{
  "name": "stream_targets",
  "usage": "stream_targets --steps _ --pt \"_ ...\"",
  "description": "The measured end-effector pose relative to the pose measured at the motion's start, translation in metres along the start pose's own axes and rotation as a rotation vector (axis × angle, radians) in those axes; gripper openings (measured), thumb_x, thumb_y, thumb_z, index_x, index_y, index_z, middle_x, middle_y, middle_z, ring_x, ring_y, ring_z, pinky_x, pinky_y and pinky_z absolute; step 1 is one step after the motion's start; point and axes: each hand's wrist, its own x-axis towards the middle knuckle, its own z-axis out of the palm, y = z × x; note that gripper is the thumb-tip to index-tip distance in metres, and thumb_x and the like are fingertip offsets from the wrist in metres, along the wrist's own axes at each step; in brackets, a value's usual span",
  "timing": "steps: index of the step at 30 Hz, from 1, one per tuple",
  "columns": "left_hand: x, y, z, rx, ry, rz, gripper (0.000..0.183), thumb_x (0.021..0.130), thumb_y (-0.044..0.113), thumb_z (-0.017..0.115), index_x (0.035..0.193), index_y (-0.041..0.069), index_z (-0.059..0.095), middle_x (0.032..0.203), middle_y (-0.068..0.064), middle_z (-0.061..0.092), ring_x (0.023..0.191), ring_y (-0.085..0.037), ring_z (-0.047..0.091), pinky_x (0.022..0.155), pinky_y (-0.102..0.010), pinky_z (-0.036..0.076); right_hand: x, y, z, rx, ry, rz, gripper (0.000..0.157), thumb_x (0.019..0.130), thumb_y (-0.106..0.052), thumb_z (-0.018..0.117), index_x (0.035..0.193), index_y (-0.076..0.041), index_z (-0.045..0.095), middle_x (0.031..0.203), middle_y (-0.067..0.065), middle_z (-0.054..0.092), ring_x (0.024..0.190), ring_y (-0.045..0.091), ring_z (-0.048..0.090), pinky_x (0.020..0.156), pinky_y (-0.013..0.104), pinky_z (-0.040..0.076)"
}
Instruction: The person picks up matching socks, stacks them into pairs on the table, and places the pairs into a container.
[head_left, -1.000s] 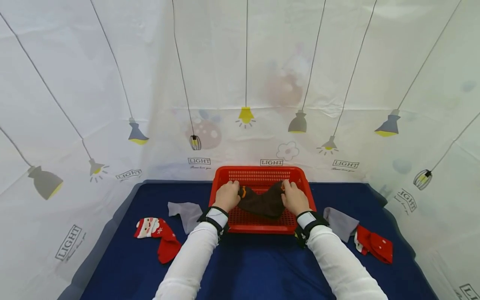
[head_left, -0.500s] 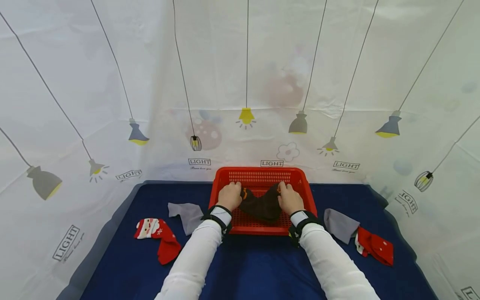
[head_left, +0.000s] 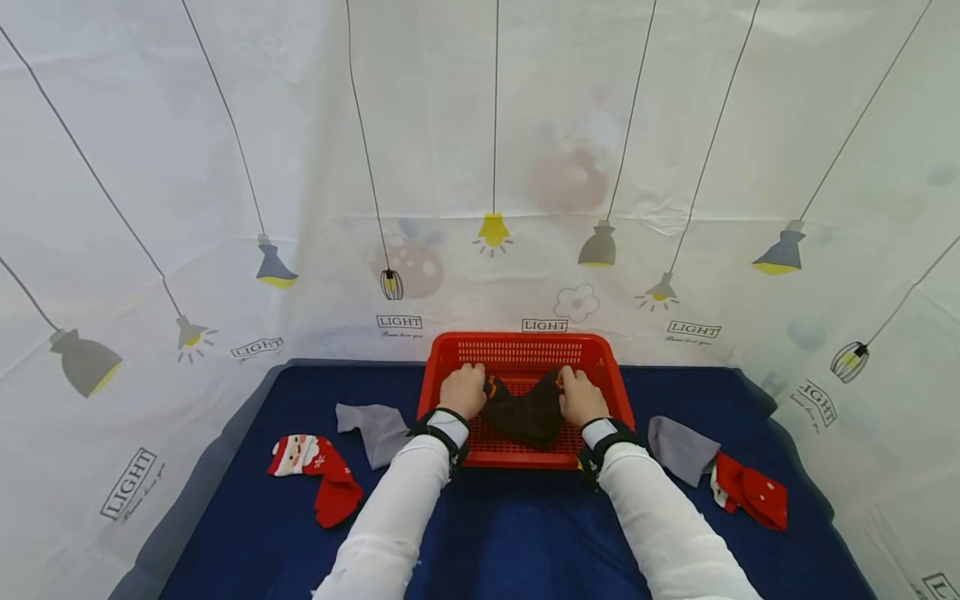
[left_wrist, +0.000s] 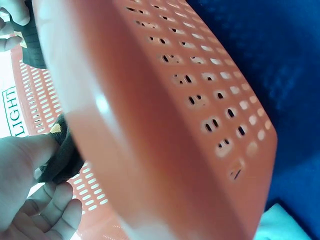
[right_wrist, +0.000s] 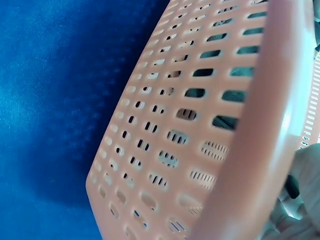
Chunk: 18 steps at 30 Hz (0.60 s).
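A dark brown sock-like piece (head_left: 525,414) with orange patches stretches between my two hands over the red basket (head_left: 517,458), its middle sagging low. The left hand (head_left: 462,392) pinches its left end between thumb and fingers. At the opposite end the right hand (head_left: 582,398) grips near another orange patch. In the left wrist view, the brown sock (left_wrist: 62,160) shows in the left hand (left_wrist: 32,190), and the basket wall (left_wrist: 145,115) covers much of the view. The right wrist view shows only part of the right hand (right_wrist: 300,200) behind the rim. I cannot tell whether the brown piece is one sock or two.
Left of the basket lie a grey sock (head_left: 377,430) and a red sock with a Santa face (head_left: 322,475). On the right are another grey sock (head_left: 681,448) and a red-and-white sock (head_left: 752,490). A patterned white curtain (head_left: 450,125) hangs behind the blue tablecloth (head_left: 517,542).
Both hands have come a little closer together, the right one shifting left and the left one slightly right. The brown piece hangs in a deeper curve between them.
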Motion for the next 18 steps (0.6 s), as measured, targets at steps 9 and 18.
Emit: stream_targets --steps 9,18 --pt "0.0003 0.0034 0.0020 0.010 -0.022 -0.026 0.026 0.094 0.011 0.073 0.117 0.001 0.069 0.105 -0.018 0.067 0.091 -0.035 0.071 0.075 -0.044 0.059 0.0006 -0.0012 0.0009 0.007 -0.066 0.025 0.021 0.093 0.004 0.066 0.110 0.002 0.054 0.103 0.024 0.058 0.083 0.044 0.065 0.075 0.052 0.056" --pt "0.0015 -0.0005 0.0086 0.013 -0.016 -0.040 0.026 0.093 0.009 0.073 0.118 0.000 0.070 0.104 -0.018 0.067 0.090 -0.035 0.071 0.075 -0.044 0.059 0.0026 0.0038 0.0045 0.014 -0.179 0.102 0.027 0.097 -0.002 0.065 0.122 0.002 0.056 0.121 0.027 0.057 0.095 0.044 0.066 0.083 0.052 0.055"
